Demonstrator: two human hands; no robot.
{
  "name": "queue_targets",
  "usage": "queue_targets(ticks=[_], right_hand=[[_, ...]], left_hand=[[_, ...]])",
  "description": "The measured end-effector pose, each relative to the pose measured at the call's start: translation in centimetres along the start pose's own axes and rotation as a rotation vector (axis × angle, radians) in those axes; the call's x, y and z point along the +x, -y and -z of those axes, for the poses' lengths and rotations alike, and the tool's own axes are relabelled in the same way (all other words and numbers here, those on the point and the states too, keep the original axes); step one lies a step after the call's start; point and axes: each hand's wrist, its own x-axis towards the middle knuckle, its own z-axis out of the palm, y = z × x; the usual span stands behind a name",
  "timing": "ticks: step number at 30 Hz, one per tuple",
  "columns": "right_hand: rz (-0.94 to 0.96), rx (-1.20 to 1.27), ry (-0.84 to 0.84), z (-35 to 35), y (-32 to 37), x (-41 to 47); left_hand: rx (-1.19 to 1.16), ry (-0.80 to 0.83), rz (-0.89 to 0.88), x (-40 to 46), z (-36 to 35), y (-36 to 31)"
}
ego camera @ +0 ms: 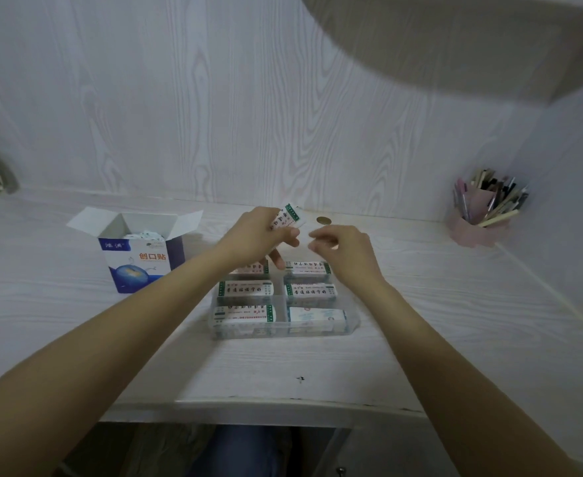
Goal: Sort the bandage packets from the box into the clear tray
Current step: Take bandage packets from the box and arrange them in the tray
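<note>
Pinching a bandage packet (288,217) above the clear tray (351,325), the left hand (260,235) holds it; right hand (343,249) fingers loosely curled, holding nothing.

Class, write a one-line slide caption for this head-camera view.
Left hand holds a bandage packet above the clear tray, right hand beside it, open box to the left.

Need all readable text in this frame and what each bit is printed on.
"创口贴": orange print on the front of the open box.
White script on the box's blue corner patch: too blurred to read.
Packets in the clear tray: rows of dark characters with green edging, too blurred to read.
Packet held in the left hand: red and dark print, unreadable.
Pen holder: no text visible.
</note>
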Motion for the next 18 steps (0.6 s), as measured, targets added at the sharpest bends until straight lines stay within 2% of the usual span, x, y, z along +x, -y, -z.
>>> queue_targets(ticks=[2, 4, 8, 13, 18], right_hand=[[-0.052, 0.404, -0.015, 0.9, 1.0, -0.4], [-0.092, 0.623, 0.046, 1.7, 1.7, -0.7], [-0.134, 0.702, 0.133, 2.6, 2.3, -1.4], [-0.207, 0.772, 0.191, 2.9, 2.2, -2.7], [-0.211, 0.811, 0.011, 2.7, 2.3, -3.6]], left_hand=[[-0.120, 0.058, -0.004, -0.5, 0.2, -0.6], [-0.211, 0.136, 0.001, -1.2, 0.3, -1.1], [-0.302, 0.243, 0.011, -2.6, 0.4, -1.7], [-0.312, 0.273, 0.048, -4.0, 0.9, -1.5], [-0.238, 0.209, 0.081, -4.8, 1.0, -1.4]])
